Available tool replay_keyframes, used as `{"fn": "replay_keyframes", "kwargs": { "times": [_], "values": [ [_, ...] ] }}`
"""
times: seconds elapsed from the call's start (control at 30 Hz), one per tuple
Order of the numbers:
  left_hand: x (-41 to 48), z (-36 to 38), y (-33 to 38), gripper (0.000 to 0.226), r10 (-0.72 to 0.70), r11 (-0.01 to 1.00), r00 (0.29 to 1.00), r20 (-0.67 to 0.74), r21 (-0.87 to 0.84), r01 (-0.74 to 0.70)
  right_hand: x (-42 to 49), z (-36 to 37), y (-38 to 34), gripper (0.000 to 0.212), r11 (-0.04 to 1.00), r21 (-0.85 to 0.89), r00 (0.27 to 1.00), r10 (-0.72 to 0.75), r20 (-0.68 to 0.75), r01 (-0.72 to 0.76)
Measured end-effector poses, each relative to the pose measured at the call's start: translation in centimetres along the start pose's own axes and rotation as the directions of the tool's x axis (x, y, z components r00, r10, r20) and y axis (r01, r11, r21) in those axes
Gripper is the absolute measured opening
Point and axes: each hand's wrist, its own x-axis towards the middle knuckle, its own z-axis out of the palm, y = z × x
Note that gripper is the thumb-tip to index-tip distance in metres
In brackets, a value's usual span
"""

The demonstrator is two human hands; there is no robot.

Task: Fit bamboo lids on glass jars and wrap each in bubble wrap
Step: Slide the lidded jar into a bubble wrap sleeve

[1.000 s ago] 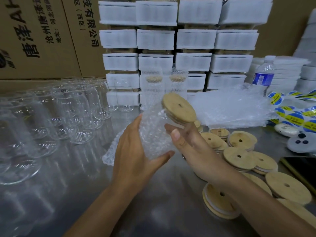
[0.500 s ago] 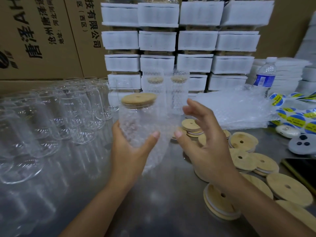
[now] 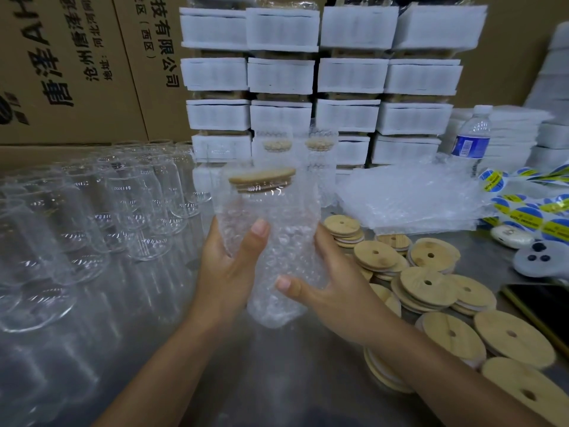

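The glass jar (image 3: 246, 229) is held upright above the middle of the steel table (image 3: 277, 374), a bamboo lid (image 3: 261, 179) seated on its mouth and a sheet of bubble wrap (image 3: 289, 260) wound about its body, with the loose bottom of the wrap hanging below the hands. The left hand (image 3: 228, 269) grips the jar from the left, its thumb laid up across the near face and its fingers hidden behind. The right hand (image 3: 335, 291) grips it lower on the right, its thumb stretched leftward across the wrap and its palm against the side; the two hands stand apart with the jar between them. Just to the right, on the table, lie loose bamboo lids (image 3: 428, 285) in overlapping heaps, each with a small hole, running toward the near right corner. Beyond them rests a pile of bubble wrap sheets (image 3: 412, 195). Behind the held jar stand two wrapped jars (image 3: 278, 149), lidded and upright. To the left, rows of empty glass jars (image 3: 129, 211) crowd the table. Along the far side rise stacks of white foam packs (image 3: 280, 75), with cardboard boxes (image 3: 77, 66) printed in black characters at the far left. At the far right stands a water bottle (image 3: 471, 140), and near it lie blue and yellow stickers (image 3: 529, 211), a grey device (image 3: 538, 261) and a dark phone (image 3: 545, 306).
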Motion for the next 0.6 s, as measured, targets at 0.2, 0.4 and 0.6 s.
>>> {"fn": "replay_keyframes", "kwargs": {
  "times": [0.2, 0.4, 0.6],
  "values": [
    [-0.08, 0.1, 0.51, 0.093, -0.001, 1.0, 1.0, -0.03, -0.029, 0.0, 0.0, 0.53, 0.03, 0.081, 0.998, 0.036, 0.997, -0.044, -0.07, 0.047],
    [-0.02, 0.15, 0.51, 0.089, 0.037, 0.999, 0.998, -0.042, 0.009, -0.037, 0.02, 0.75, 0.04, 0.072, 0.995, 0.08, 0.986, -0.049, -0.159, 0.062],
    [-0.14, -0.18, 0.4, 0.088, 0.046, 0.99, 0.993, 0.111, 0.13, -0.061, -0.16, 0.55, 0.26, 0.077, 0.989, 0.133, 0.969, -0.033, -0.246, 0.068]
  ]
}}
